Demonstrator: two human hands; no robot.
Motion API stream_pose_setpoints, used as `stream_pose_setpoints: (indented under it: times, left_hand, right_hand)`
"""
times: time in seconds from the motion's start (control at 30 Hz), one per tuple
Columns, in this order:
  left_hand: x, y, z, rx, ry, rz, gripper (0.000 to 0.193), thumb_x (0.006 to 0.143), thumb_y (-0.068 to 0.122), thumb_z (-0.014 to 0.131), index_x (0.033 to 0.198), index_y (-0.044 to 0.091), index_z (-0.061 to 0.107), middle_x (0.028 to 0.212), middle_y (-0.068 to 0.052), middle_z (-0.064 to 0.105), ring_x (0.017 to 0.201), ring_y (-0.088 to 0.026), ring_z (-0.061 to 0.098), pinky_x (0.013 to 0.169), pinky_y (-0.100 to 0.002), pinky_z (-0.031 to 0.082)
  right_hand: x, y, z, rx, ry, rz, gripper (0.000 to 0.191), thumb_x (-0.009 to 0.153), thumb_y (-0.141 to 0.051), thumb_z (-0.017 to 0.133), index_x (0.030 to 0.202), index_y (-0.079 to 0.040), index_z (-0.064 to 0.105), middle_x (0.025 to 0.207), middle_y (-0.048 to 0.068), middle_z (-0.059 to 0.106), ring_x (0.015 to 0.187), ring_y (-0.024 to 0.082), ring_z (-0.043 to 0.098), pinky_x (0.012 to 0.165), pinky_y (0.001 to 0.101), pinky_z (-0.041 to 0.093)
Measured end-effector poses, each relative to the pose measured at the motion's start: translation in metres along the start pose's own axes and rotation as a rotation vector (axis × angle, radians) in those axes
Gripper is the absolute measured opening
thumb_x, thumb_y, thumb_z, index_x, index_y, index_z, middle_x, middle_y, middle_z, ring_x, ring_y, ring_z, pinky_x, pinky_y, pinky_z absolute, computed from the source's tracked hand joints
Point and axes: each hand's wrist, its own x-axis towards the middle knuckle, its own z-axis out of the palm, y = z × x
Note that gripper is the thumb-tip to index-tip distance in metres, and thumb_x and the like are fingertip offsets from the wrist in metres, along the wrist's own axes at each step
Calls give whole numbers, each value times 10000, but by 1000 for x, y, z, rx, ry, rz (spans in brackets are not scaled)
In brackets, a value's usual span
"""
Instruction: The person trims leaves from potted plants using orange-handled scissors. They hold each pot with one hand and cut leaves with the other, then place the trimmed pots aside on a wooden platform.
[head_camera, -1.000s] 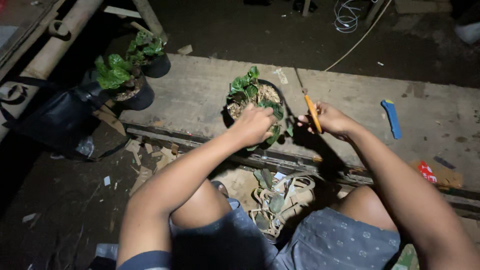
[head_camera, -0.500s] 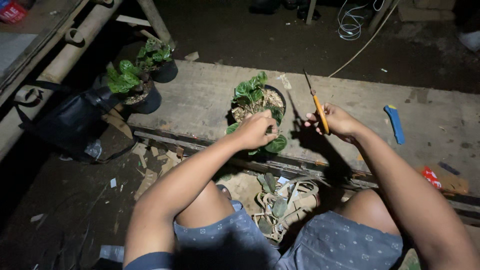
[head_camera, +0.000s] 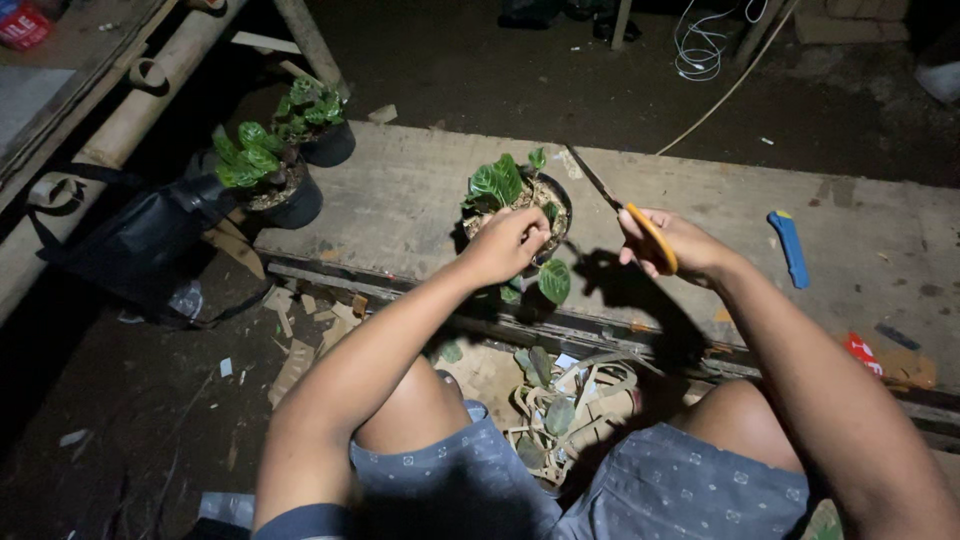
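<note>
Left hand (head_camera: 508, 243) grips foliage in the pot (head_camera: 520, 210) on the slab (head_camera: 400, 200). Right hand (head_camera: 672, 243) holds scissors (head_camera: 630, 215), clear of it. Cut leaves (head_camera: 545, 400) lie below; most foliage remains.

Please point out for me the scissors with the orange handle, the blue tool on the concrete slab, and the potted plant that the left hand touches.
scissors (head_camera: 640, 228): head view, on the orange handle in the right hand.
blue tool (head_camera: 791, 248): head view, on the middle of its body.
potted plant (head_camera: 497, 182): head view, on a large green leaf.
</note>
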Motion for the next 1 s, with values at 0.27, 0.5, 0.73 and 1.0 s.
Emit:
stream_pose_setpoints:
  times: [0.27, 0.5, 0.73, 1.0]
  left_hand:
    - [16, -44, 10, -428, 38, -183, 139, 921, 78, 735, 1046, 24, 706, 929, -51, 749, 853, -115, 729, 767, -292, 590]
    - [19, -74, 5, -610, 70, -287, 201, 899, 55, 769, 1074, -21, 708, 961, -88, 770, 901, -128, 730, 797, -270, 597]
    - [18, -66, -8, -841, 23, -421, 250, 893, 56, 753, 1123, -13, 684, 995, -93, 759, 876, -117, 731, 758, -273, 627]
    - [13, -51, -21, -643, -24, -300, 244, 902, -10, 681, 1146, -9, 664, 1031, -94, 765, 918, -121, 730, 794, -272, 610]
  right_hand:
    - [-36, -7, -26, 263, -538, 154, 676, 957, -692, 394, 950, -39, 569, 697, 9, 498, 590, 110, 497, 555, 286, 474]
    - [-48, -14, -12, 49, -652, 370, 754, 940, -714, 357, 874, 0, 590, 637, 38, 499, 514, 136, 465, 529, 347, 488]
    - [-51, -30, 19, -41, -695, 294, 785, 970, -717, 301, 721, -18, 557, 507, 49, 487, 421, 142, 491, 430, 294, 449]
    - [-52, -43, 41, -206, -489, 337, 781, 923, -737, 288, 674, -42, 541, 502, 39, 503, 404, 145, 531, 396, 314, 483]
